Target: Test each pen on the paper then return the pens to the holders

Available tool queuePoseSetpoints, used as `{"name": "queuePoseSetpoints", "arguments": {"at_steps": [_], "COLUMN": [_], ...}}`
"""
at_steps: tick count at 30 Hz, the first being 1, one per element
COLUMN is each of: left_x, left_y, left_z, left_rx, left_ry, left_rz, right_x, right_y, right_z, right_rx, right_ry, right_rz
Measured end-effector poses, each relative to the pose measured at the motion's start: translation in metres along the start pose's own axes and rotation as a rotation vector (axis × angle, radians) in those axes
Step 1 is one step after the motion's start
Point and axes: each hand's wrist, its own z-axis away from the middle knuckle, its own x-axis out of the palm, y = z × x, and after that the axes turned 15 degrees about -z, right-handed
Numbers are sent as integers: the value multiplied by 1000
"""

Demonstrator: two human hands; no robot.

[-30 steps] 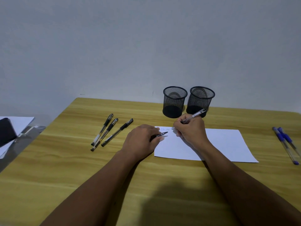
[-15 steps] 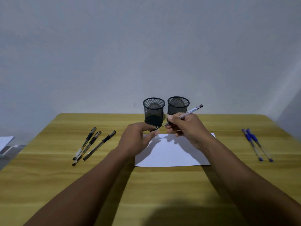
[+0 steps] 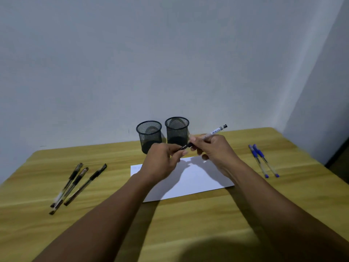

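Reaching forward over the yellow wooden desk [image 3: 188, 224], both forearms meet above the white sheet of paper [image 3: 198, 178], which lies flat near the middle. The left hand [image 3: 160, 163] has its fingers [image 3: 184, 152] pinched on a small black pen cap [image 3: 182, 147]; the right hand [image 3: 213, 148] has its fingers clamped round a clear-barrelled black pen [image 3: 217, 129], tip end toward the cap, back end pointing up and right. By my reading the step is capping. To do it well, line cap and tip along one axis, push straight until it seats, and keep the tip off the fingers.

Counted: one sheet, one pen in hand. Three black capped pens [image 3: 75, 184] lie side by side at the left, well apart from the paper. Two blue pens [image 3: 262, 159] lie together at the right. Furthest back, two black wire-mesh holders [image 3: 149, 135] stand just beside each other against the wall, and no pens show in them.
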Motion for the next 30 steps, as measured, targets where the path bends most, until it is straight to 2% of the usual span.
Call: {"name": "queuePoseSetpoints", "arguments": {"at_steps": [6, 14, 18, 22, 24, 26, 30], "left_x": [10, 27, 33, 57, 70, 83, 98], "left_y": [13, 22, 32, 57, 64, 65, 63], "left_z": [-18, -33, -47, -58, -55, -46, -24], "left_rx": [40, 114, 93, 32, -11, -30, -8], "left_ry": [-40, -50, -62, -49, -55, -105, -208], "left_rz": [-70, -161, -104, -55, -81, -161, -336], "right_x": [-40, -72, -105, -120, -127, -139, -150], "right_y": [-14, -6, -23, -30, -28, -24, -10], "right_z": [-8, -1, 7, 12, 12, 11, 7], "right_rx": [3, 30, 134, 184, 113, 73, 167], "right_ry": [169, 123, -67, -123, -27, 147, 350], "right_rz": [-129, -155, 286, 545, 727, 829, 992]}}
